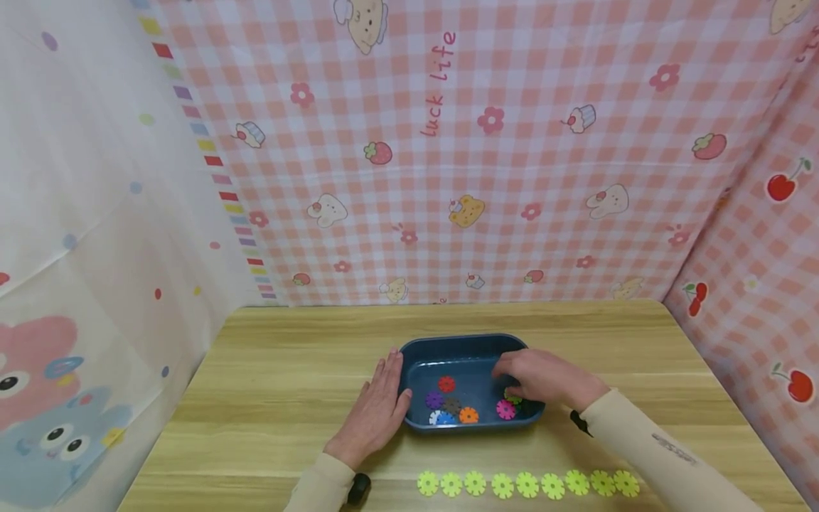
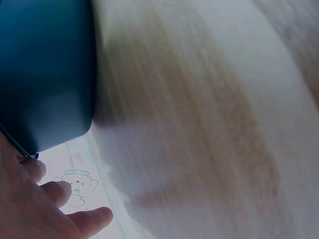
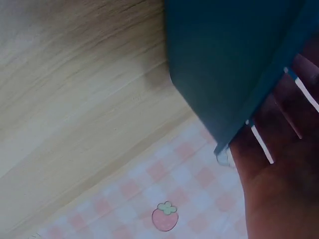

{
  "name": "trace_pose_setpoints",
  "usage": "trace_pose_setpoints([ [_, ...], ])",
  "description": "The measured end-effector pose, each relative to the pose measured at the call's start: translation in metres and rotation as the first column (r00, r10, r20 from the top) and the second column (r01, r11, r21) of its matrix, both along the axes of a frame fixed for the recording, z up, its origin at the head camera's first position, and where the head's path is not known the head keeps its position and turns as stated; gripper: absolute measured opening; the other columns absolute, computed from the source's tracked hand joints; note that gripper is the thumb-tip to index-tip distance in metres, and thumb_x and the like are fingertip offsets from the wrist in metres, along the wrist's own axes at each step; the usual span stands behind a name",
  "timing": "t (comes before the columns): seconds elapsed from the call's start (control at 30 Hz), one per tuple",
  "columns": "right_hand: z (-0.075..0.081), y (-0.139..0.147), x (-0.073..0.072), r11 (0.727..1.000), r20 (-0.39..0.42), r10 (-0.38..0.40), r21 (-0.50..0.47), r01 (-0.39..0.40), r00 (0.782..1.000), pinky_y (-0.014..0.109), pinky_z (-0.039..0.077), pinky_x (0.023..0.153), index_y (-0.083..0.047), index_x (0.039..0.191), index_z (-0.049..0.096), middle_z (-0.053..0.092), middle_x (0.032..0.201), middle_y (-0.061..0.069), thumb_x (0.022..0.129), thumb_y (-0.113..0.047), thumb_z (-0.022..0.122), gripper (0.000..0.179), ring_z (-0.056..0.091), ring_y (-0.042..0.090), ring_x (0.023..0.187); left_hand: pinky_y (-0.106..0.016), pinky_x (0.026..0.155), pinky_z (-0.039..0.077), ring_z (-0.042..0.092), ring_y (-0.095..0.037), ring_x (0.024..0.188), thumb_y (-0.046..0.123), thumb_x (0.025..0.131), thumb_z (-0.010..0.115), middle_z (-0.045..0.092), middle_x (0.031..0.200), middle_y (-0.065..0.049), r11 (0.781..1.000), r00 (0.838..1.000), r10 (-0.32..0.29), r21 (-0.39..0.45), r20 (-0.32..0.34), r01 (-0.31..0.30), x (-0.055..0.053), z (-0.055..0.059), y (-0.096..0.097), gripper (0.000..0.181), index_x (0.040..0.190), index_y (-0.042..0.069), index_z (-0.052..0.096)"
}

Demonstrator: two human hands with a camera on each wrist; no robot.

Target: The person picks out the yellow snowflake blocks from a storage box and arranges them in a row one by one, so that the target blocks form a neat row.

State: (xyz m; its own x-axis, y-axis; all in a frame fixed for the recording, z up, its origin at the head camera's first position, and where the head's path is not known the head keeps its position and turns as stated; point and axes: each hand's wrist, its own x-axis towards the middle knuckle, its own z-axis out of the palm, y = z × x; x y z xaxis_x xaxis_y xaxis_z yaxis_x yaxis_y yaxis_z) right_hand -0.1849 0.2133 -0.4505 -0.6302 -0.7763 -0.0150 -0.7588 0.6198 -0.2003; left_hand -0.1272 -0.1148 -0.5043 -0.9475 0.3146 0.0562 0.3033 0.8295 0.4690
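Observation:
A dark blue rectangular tub (image 1: 463, 431) stands on the table with several coloured notched plastic discs inside. My left hand (image 1: 374, 409) rests against the tub's left rim, its fingers extended; the left wrist view shows fingertips (image 2: 102, 216) beyond the tub wall. My right hand (image 1: 544, 375) reaches over the right rim, thumb and forefinger apart above the tub floor. Right beneath the thumb lies a green disc (image 1: 514, 398), partly covered, next to a pink disc (image 1: 505, 409). From the right wrist view, the tub wall (image 3: 224, 64) hides the fingertips.
In front of the tub, several yellow-green discs (image 1: 502, 486) form a row along the table (image 1: 288, 370). Red (image 1: 446, 384), purple (image 1: 434, 400) and orange (image 1: 469, 414) discs lie in the tub's left half. A pink checked cloth (image 1: 499, 171) hangs behind the table.

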Motion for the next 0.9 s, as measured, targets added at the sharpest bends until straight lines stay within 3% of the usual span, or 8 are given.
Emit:
trace_pose_setpoints([
  [0.2,-0.003,-0.007,0.004,0.997,-0.001,-0.046,0.063,0.046,0.999,0.04,0.06,0.079,-0.01,0.112,0.077,0.071,0.108,0.003,0.089,-0.017,0.083,0.025,0.07,0.018,0.093,-0.065,0.118,0.029,0.016,-0.037,0.157,0.035,0.112,0.039,0.01,0.173,-0.011,1.0,1.0,-0.004,-0.004,-0.001,0.004,-0.001,0.001,0.001,0.066,0.166,0.004,0.015],
  [0.43,-0.005,-0.016,0.009,0.997,0.031,-0.065,0.054,0.063,0.997,0.039,0.06,0.08,-0.007,0.111,0.076,0.073,0.105,0.005,0.089,-0.016,0.083,0.024,0.069,0.018,0.091,-0.065,0.118,0.028,0.016,-0.036,0.157,0.035,0.112,0.039,0.01,0.174,-0.011,1.0,1.0,0.004,-0.01,0.003,-0.004,-0.002,0.001,0.002,0.067,0.166,0.004,0.015],
  [0.6,-0.005,-0.022,0.01,0.994,0.19,-0.095,-0.041,0.105,0.977,0.036,0.059,0.083,-0.006,0.117,0.075,0.072,0.114,0.007,0.093,-0.01,0.077,0.025,0.067,0.015,0.093,-0.064,0.118,0.028,0.015,-0.036,0.158,0.036,0.112,0.039,0.009,0.174,-0.011,1.0,1.0,0.01,-0.012,0.011,-0.01,-0.001,0.002,0.002,0.067,0.166,0.004,0.014],
  [0.67,-0.007,-0.024,0.01,0.987,0.301,-0.09,-0.103,0.126,0.949,0.033,0.059,0.083,-0.005,0.121,0.073,0.072,0.119,0.008,0.095,-0.007,0.075,0.026,0.068,0.015,0.096,-0.064,0.118,0.028,0.015,-0.036,0.158,0.036,0.112,0.039,0.01,0.174,-0.011,1.0,1.0,0.012,-0.013,0.011,-0.012,0.0,0.002,0.001,0.067,0.166,0.004,0.014],
  [0.8,-0.012,-0.025,0.007,0.965,0.428,-0.048,-0.214,0.152,0.902,0.032,0.06,0.085,-0.004,0.123,0.072,0.071,0.122,0.009,0.096,-0.002,0.071,0.027,0.072,0.022,0.104,-0.064,0.118,0.029,0.016,-0.036,0.158,0.035,0.112,0.04,0.01,0.174,-0.012,1.0,1.0,0.013,-0.016,0.004,-0.013,0.0,0.001,0.001,0.067,0.166,0.004,0.014],
  [0.83,-0.013,-0.025,0.006,0.962,0.432,-0.046,-0.225,0.156,0.901,0.033,0.06,0.086,-0.004,0.123,0.071,0.07,0.122,0.008,0.096,-0.002,0.071,0.027,0.072,0.023,0.105,-0.064,0.118,0.029,0.016,-0.036,0.157,0.035,0.112,0.04,0.01,0.174,-0.012,1.0,1.0,0.013,-0.017,0.001,-0.013,0.0,0.0,0.001,0.067,0.166,0.004,0.014],
  [0.9,-0.015,-0.024,0.004,0.964,0.389,-0.048,-0.222,0.144,0.92,0.036,0.059,0.088,-0.005,0.122,0.072,0.071,0.12,0.006,0.095,-0.002,0.072,0.027,0.07,0.023,0.107,-0.064,0.118,0.029,0.016,-0.036,0.157,0.036,0.112,0.039,0.01,0.174,-0.011,1.0,1.0,0.014,-0.017,-0.001,-0.014,-0.001,0.0,0.001,0.067,0.166,0.005,0.014],
])
